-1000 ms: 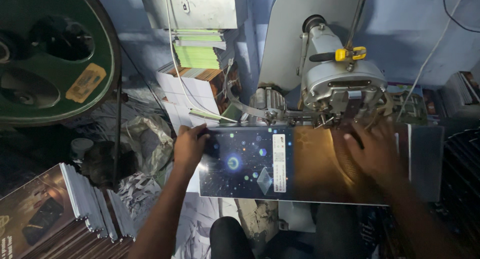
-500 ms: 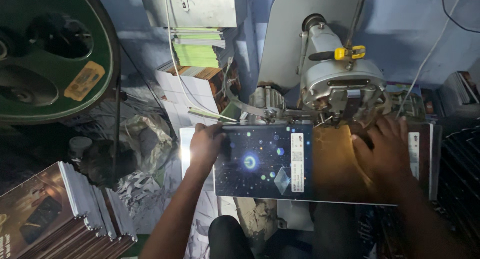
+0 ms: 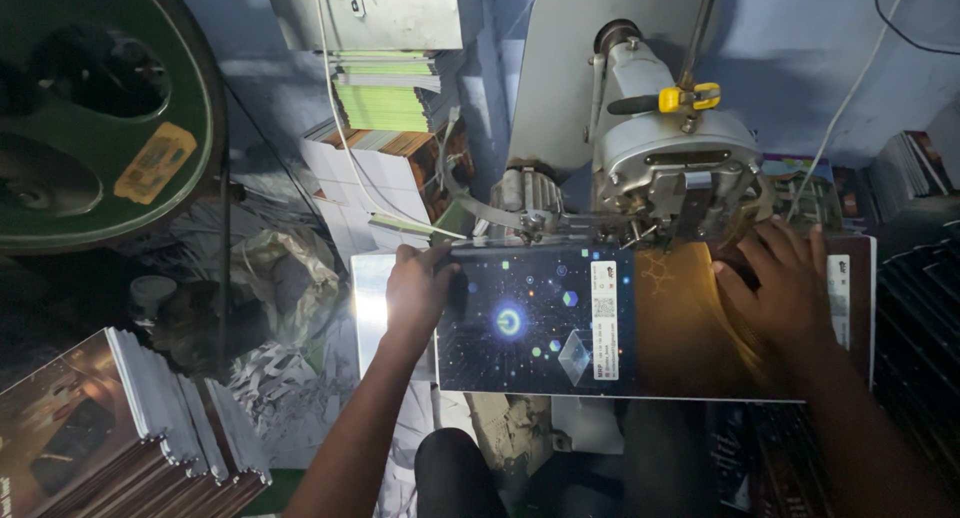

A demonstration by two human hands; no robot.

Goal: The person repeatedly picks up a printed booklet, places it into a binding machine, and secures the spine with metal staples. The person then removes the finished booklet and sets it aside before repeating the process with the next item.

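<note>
Head view: thin glossy dark starry-and-orange printed book cover (image 3: 560,323), likely light, floppy, slippery, pinned flat at left edge by left hand (image 3: 418,290), right side under spread-open right hand (image 3: 790,293).

To my far left I see a big green wheel (image 3: 90,108) with an orange sticker (image 3: 155,163). A pile of green booklets (image 3: 385,93) sits at the top, a stack of glossy brown books (image 3: 110,428) lies lower left, and crumpled paper scraps (image 3: 275,383) lie between them.
</note>
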